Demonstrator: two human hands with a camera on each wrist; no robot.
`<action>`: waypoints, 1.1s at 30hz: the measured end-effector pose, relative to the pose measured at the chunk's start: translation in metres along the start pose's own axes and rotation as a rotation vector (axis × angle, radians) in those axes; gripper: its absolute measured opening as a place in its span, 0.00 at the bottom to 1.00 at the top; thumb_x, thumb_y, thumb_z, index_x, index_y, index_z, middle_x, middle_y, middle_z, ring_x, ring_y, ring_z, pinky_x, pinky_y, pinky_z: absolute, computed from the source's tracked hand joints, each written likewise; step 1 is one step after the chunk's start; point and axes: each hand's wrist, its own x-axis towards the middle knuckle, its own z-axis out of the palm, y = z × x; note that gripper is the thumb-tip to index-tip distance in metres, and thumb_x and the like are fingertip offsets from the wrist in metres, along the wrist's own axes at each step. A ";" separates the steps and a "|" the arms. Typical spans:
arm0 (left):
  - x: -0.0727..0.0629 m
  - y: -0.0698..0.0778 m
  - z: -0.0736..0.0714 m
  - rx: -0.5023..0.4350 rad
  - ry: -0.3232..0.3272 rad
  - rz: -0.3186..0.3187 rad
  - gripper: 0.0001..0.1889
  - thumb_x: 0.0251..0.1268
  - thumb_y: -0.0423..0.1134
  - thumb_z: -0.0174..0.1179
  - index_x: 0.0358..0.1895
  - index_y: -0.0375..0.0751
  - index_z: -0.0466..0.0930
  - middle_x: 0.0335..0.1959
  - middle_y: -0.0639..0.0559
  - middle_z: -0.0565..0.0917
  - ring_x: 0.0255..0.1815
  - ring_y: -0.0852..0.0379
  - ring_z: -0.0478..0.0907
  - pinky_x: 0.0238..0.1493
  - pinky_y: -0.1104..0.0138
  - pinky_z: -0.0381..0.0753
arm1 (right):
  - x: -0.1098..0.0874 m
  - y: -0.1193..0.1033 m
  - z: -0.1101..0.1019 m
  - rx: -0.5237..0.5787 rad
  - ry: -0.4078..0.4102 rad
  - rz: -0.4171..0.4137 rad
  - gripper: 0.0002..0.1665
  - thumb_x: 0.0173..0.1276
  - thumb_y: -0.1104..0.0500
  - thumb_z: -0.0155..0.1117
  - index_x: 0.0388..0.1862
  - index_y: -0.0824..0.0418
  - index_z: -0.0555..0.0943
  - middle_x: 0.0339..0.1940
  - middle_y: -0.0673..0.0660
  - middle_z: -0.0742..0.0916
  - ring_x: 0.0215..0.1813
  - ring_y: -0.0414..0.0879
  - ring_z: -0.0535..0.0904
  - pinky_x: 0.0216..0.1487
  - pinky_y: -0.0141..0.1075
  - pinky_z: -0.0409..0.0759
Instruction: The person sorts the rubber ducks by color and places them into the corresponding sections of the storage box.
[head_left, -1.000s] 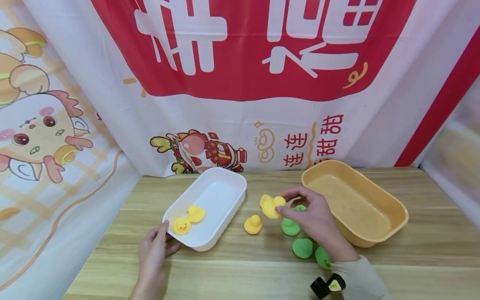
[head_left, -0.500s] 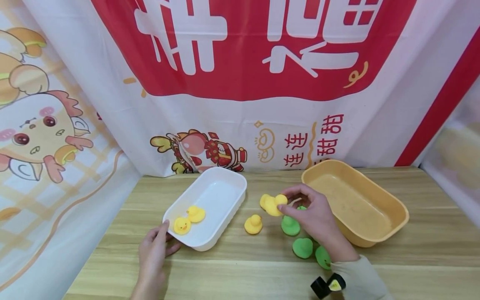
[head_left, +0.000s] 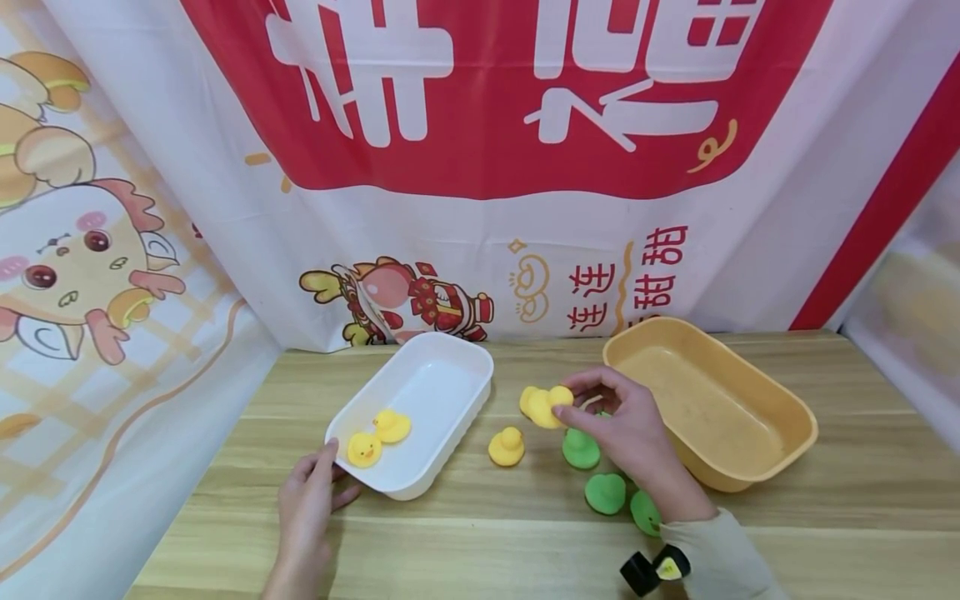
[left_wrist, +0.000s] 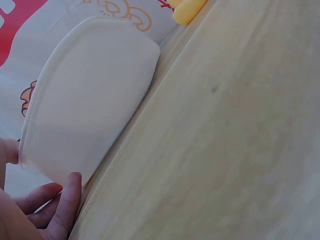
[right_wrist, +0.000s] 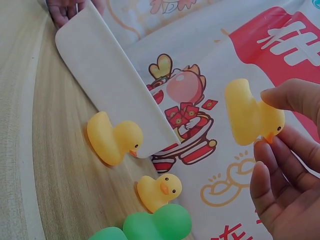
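Observation:
My left hand [head_left: 306,504] grips the near left corner of a white plastic basin [head_left: 446,387], thumb at the rim and fingers against the outer wall. Two yellow rubber ducks [head_left: 364,450] lie inside it at the near end. Between thumb and fingers, my right hand [head_left: 626,429] pinches another yellow rubber duck [right_wrist: 250,115] by its head, raised above the table. Past the held duck, a partly hidden yellow duck [right_wrist: 160,192] stands on the table, and a further yellow duck [head_left: 507,448] sits nearer me. Several green ducks [head_left: 604,494] lie below my right hand, some partly covered.
An orange-tan basin [head_left: 731,408] stands at the right, behind my right forearm. The wooden table [head_left: 450,558] meets a printed cloth [head_left: 480,275] along its back edge. A black strap device [head_left: 655,572] is at my right cuff.
The yellow duck in my right hand has risen and tilted slightly. My left hand and the white basin have stayed in place.

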 end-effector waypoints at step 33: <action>0.001 -0.002 0.001 0.034 0.011 0.023 0.36 0.82 0.65 0.51 0.69 0.33 0.73 0.60 0.43 0.75 0.40 0.65 0.84 0.45 0.72 0.91 | -0.001 0.000 0.012 -0.021 -0.034 0.151 0.21 0.65 0.57 0.82 0.54 0.58 0.86 0.52 0.56 0.87 0.51 0.49 0.82 0.50 0.31 0.84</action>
